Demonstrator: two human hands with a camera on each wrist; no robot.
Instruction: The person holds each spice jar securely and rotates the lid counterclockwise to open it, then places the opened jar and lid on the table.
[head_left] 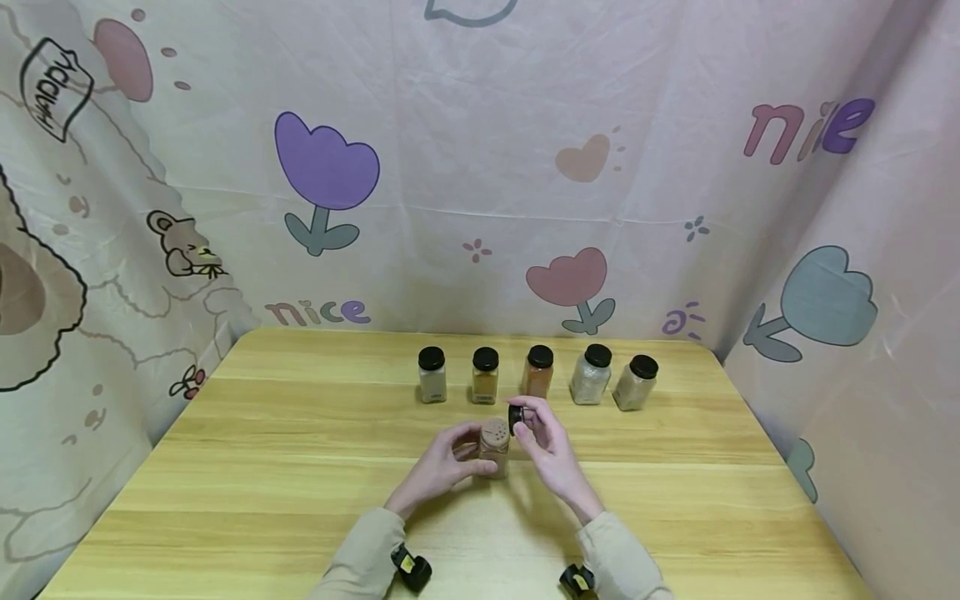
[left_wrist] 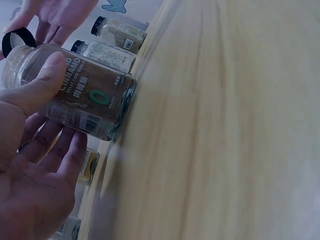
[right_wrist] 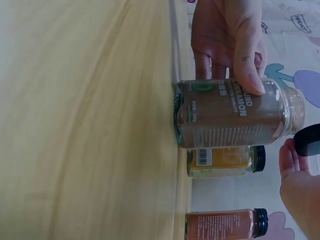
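Note:
A glass jar of ground cinnamon (head_left: 493, 454) stands upright near the middle of the wooden table, its perforated shaker top uncovered. My left hand (head_left: 447, 460) grips the jar around its side, the thumb lying across the label in the left wrist view. Just to the right of the jar's top, my right hand (head_left: 551, 446) pinches a black screw cap (head_left: 515, 419) between thumb and fingers. The cap is tilted on edge and off the jar; in the right wrist view the cap (right_wrist: 307, 140) appears close beside the jar's mouth (right_wrist: 295, 111).
Behind the hands stand several black-capped spice jars in a row: a pale one (head_left: 432, 379), a yellow one (head_left: 484, 382), an orange-red one (head_left: 537, 377), a white one (head_left: 591, 379) and a beige one (head_left: 634, 387). A patterned curtain (head_left: 450, 150) hangs along the table's (head_left: 300, 433) back edge.

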